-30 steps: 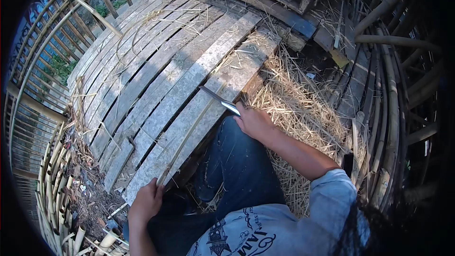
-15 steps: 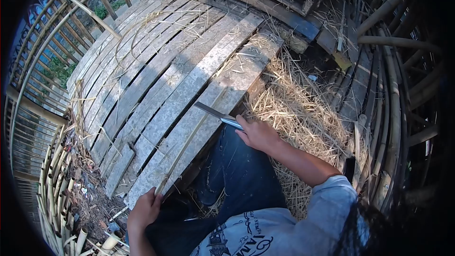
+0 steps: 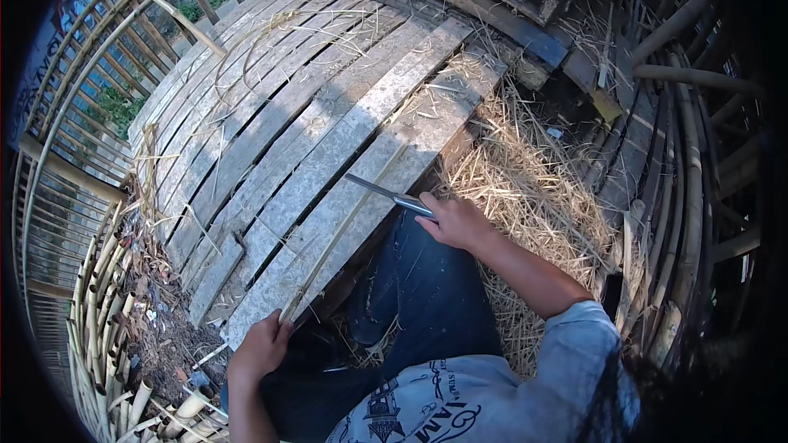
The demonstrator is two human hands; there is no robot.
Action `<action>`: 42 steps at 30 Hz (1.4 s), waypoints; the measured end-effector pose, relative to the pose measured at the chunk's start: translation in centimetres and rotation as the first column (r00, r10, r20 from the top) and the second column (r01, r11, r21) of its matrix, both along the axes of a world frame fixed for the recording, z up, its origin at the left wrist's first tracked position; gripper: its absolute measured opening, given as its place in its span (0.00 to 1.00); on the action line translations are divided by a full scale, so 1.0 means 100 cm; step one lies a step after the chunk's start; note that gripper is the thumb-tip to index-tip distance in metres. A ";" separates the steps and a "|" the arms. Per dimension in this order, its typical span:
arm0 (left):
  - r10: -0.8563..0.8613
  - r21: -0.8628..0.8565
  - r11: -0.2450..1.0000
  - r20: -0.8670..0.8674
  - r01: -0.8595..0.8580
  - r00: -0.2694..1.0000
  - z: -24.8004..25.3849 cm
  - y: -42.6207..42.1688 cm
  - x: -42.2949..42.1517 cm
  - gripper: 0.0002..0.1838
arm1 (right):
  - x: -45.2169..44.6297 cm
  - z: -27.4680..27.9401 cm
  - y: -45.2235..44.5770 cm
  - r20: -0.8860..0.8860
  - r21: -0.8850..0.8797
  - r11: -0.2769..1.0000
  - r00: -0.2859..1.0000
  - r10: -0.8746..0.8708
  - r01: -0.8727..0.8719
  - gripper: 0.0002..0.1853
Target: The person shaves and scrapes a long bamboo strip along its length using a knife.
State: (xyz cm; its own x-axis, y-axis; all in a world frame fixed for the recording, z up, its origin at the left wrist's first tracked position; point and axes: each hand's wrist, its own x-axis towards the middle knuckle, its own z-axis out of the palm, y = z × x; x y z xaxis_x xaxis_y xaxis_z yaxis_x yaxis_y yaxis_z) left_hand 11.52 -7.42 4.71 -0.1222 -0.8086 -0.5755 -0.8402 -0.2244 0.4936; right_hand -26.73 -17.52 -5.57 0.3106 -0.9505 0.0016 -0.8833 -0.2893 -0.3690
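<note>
A long, thin bamboo strip [image 3: 351, 217] lies slantwise over the near plank of a slatted wooden platform [image 3: 328, 154]. Its lower end is pinched in my left hand [image 3: 261, 348], at the platform's near left corner. My right hand [image 3: 455, 223] grips the handle of a knife [image 3: 376, 189] above the platform's right edge. The blade points left and crosses over the strip; whether it touches the strip, I cannot tell. The fingers of my right hand are partly hidden behind the handle.
Pale shavings [image 3: 533, 176] are heaped right of the platform. Cut bamboo tubes [image 3: 103, 312] stand at the lower left, near a bamboo fence [image 3: 70, 189]. Long poles [image 3: 688, 164] line the right side. Stacked timber [image 3: 460, 4] sits at the back. My knees are against the platform's near edge.
The whole view has shifted slightly to the right. The knife has turned, so its blade looks narrower. My left hand keeps its hold on the strip's lower end.
</note>
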 end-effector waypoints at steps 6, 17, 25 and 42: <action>-0.009 -0.020 1.000 -0.010 0.009 1.000 -0.012 0.005 0.001 0.17 | -0.008 -0.011 -0.020 -0.032 -0.051 0.996 0.997 -0.073 0.072 0.17; -0.030 -0.089 0.996 -0.012 0.028 0.999 -0.025 0.011 0.005 0.18 | 0.017 -0.010 0.000 -0.063 -0.079 0.989 0.991 0.119 -0.124 0.18; -0.031 -0.056 0.998 -0.010 0.031 0.999 -0.016 0.009 0.000 0.18 | 0.010 0.006 -0.008 -0.096 -0.053 0.991 0.987 -0.126 0.121 0.17; -0.063 -0.100 0.992 0.067 0.070 0.996 -0.015 0.010 0.000 0.15 | 0.027 0.009 0.010 -0.086 -0.076 0.996 0.995 -0.046 0.039 0.18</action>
